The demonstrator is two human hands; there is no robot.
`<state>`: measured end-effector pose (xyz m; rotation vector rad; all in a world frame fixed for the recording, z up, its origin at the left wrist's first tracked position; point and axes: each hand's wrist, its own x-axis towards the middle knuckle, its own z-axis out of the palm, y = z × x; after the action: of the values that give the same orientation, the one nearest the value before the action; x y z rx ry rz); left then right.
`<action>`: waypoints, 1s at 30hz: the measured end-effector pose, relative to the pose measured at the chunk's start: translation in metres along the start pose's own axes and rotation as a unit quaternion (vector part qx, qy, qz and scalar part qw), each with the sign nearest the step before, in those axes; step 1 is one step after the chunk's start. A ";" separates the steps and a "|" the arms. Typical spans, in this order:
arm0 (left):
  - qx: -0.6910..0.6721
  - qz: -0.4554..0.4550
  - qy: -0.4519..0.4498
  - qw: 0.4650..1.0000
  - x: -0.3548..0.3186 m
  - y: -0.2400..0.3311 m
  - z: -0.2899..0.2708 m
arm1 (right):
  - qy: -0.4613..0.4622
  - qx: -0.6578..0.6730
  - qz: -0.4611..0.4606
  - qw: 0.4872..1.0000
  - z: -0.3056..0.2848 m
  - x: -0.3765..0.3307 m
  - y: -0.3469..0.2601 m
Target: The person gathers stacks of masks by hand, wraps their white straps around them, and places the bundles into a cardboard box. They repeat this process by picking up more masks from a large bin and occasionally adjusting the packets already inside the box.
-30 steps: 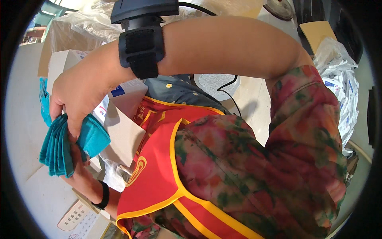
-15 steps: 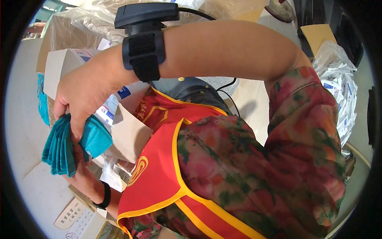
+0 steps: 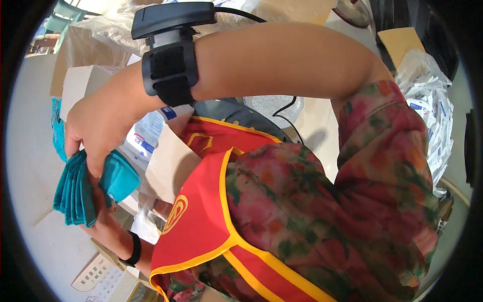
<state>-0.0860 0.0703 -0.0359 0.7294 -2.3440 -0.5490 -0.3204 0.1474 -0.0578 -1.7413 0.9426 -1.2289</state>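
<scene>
A stack of teal cloth pieces [image 3: 75, 194] with stitched edges fans out at the left, several layers thick. My right hand [image 3: 98, 123] reaches over from above, thumb and fingers closed on the stack's upper part. From below, my left hand [image 3: 100, 214] grips the same stack; its fingers are largely hidden by the cloth. A smooth teal flap [image 3: 119, 176] spreads out to the right of the thumb. Behind my right hand, more teal cloth [image 3: 58, 128] hangs beside a carton.
An open carton [image 3: 168, 163] with white printed packets [image 3: 146, 133] stands between my hands and my red apron [image 3: 193, 221]. Clear plastic sheeting [image 3: 95, 48] covers boxes at the back. A clear bag of white packets [image 3: 427, 116] sits at the right. A black cable [image 3: 292, 108] trails behind my forearm.
Both hands keep hold of the teal stack. My right wrist has shifted slightly left, and the carton with packets shows slightly farther right.
</scene>
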 end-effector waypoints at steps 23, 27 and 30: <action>-0.091 -0.085 -0.026 0.992 0.001 -0.013 -0.014 | 0.027 -0.085 -0.032 0.996 0.009 0.021 -0.011; -0.285 -0.215 -0.043 0.933 0.007 -0.009 -0.006 | 0.046 -0.090 -0.008 0.995 0.016 0.047 -0.019; -0.295 -0.115 -0.053 0.947 0.008 -0.024 -0.010 | 0.104 -0.307 -0.191 0.927 0.014 0.068 -0.014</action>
<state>-0.0760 0.0447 -0.0384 0.6943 -2.0231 -1.3467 -0.2878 0.0951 -0.0230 -2.4073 1.2469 -1.4918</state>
